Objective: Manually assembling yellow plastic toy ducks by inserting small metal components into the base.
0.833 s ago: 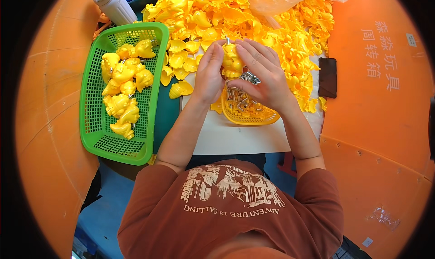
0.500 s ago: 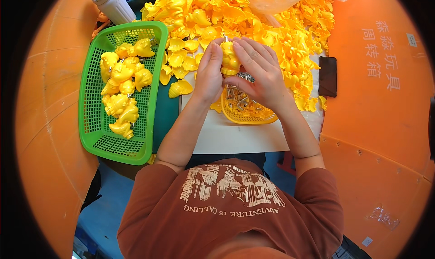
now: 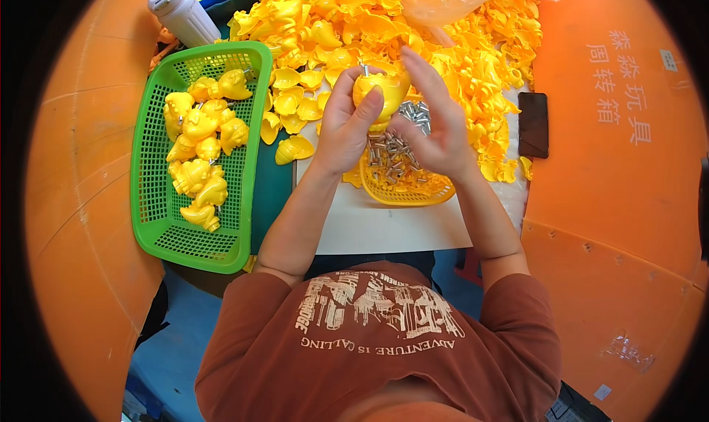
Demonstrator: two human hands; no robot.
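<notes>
A glossy yellow plastic toy shell [image 3: 381, 91], rounded with a metal pin poking from its top, sits gripped between the left hand [image 3: 347, 123] and its thumb, above a shallow yellow basket of small metal screws [image 3: 402, 172]. The right hand [image 3: 436, 119] has its fingers [image 3: 418, 73] spread flat beside the shell; contact unclear.

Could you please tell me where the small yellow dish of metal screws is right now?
In the head view the yellow dish sits centre on the white board, directly under the right hand, right of the green basket.
</notes>
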